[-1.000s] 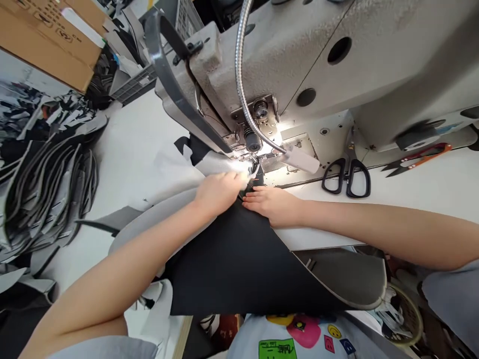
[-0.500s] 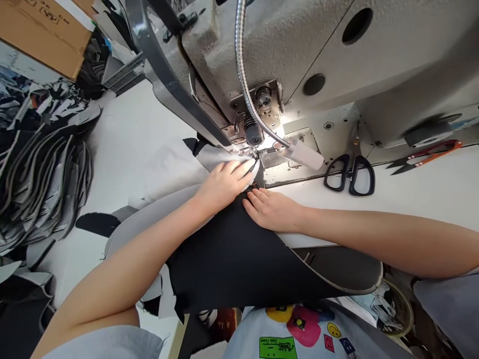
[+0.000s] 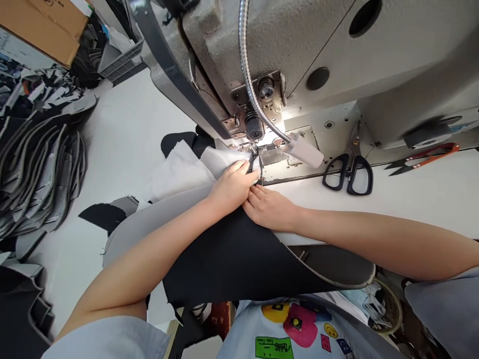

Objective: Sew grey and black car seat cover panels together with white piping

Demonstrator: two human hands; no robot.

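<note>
Under the needle area of a sewing machine (image 3: 258,144) lies layered fabric: a black panel (image 3: 220,264) spreads toward my lap, and light grey mesh (image 3: 220,160) sits by the presser foot. My left hand (image 3: 234,187) grips the bunched fabric edge just in front of the foot, fingers curled over it. Touching it on the right, my right hand (image 3: 269,208) pinches the black panel near its top edge, its fingertips partly hidden. A white cloth piece (image 3: 181,172) rests left of the mesh. The needle tip is too small to make out.
Black-handled scissors (image 3: 350,169) and orange-handled thread snips (image 3: 424,158) lie on the right. Stacked grey-black cut pieces (image 3: 41,174) fill the far left, near a cardboard box (image 3: 45,30) and grey basket (image 3: 121,65). A flexible lamp (image 3: 305,149) hangs beside the needle area.
My left hand has shifted slightly right and toward me, its fingers more curled on the fabric. More black fabric and white cloth show left of the foot. My right hand has barely moved.
</note>
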